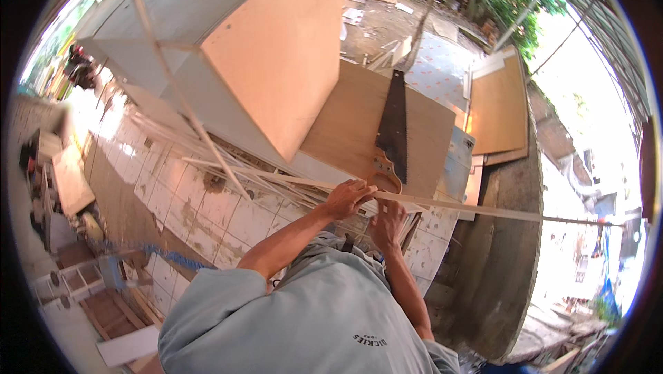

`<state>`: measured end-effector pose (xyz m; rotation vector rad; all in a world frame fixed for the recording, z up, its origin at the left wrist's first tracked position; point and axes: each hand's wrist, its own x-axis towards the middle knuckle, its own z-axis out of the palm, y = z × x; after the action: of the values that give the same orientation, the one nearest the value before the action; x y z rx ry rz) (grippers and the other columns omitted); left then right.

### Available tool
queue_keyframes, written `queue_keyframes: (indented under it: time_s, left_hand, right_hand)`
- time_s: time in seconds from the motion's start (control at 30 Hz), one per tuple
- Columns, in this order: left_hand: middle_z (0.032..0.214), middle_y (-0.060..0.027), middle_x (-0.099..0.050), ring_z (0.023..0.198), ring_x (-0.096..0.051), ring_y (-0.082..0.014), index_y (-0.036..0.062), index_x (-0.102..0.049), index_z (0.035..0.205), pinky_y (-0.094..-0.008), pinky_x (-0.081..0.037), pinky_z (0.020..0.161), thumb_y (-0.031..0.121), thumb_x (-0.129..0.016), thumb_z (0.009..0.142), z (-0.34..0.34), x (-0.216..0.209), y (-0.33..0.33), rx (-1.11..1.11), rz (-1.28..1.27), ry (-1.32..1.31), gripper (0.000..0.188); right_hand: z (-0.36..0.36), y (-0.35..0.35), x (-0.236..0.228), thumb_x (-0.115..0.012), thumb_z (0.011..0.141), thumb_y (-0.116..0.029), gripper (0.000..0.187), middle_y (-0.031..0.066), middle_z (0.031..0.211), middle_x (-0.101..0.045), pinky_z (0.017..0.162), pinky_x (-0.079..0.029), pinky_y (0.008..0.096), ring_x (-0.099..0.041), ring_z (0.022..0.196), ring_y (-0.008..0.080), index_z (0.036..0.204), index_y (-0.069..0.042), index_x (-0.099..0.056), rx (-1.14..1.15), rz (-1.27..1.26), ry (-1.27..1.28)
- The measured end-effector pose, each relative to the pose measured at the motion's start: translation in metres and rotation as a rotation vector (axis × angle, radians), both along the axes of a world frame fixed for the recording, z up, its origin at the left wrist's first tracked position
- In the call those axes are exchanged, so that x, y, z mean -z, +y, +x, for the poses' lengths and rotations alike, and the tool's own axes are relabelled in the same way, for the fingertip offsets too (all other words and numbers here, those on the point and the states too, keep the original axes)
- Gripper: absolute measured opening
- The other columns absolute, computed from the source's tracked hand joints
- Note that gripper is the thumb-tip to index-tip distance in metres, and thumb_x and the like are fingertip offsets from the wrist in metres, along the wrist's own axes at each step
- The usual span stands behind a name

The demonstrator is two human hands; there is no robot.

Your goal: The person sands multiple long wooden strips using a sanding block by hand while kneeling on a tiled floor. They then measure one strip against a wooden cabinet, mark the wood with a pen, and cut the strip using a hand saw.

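A long, thin wooden strip runs across in front of my body, reaching far out to the right. My left hand is closed around it near the middle. Close beside it, a little to the right and nearer to me, my right hand grips the same strip from below, its fingers partly hidden. Just beyond both hands lies a handsaw with a dark blade and a wooden handle, its blade pointing away. It rests on a brown plywood panel.
A big box-like cabinet stands at the far left of the plywood. One slanting stick crosses in front of it. Several strips lie over the tiled floor. Wood panels lean at right, beside a low concrete wall.
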<state>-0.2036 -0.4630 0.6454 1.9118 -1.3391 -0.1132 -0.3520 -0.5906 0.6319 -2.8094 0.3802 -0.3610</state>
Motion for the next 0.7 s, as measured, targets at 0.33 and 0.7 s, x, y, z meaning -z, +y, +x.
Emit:
queue_keyframes:
  time_s: [0.33,0.7]
  left_hand:
    - [0.091,-0.0141,-0.064,0.084,-0.063,-0.0371,0.0055,-0.062,0.117,-0.0454,-0.052,0.071,0.008,-0.066,0.092,0.02,-0.008,-0.002,0.047,-0.119,0.063,0.026]
    - [0.087,-0.0109,-0.061,0.084,-0.062,-0.0337,0.0059,-0.064,0.117,-0.0446,-0.051,0.073,0.009,-0.067,0.091,0.021,-0.005,-0.008,0.038,-0.097,-0.007,0.026]
  right_hand:
    - [0.07,-0.015,0.008,-0.062,0.08,-0.014,0.025,0.0103,0.101,-0.061,0.091,-0.043,0.0432,-0.056,0.103,0.0282,0.105,-0.007,-0.062,0.06,-0.234,0.155]
    - [-0.028,-0.041,-0.005,-0.064,0.078,-0.017,0.021,0.0091,0.102,-0.058,0.085,-0.039,0.0417,-0.054,0.102,0.0282,0.098,-0.01,-0.064,0.344,-0.354,0.061]
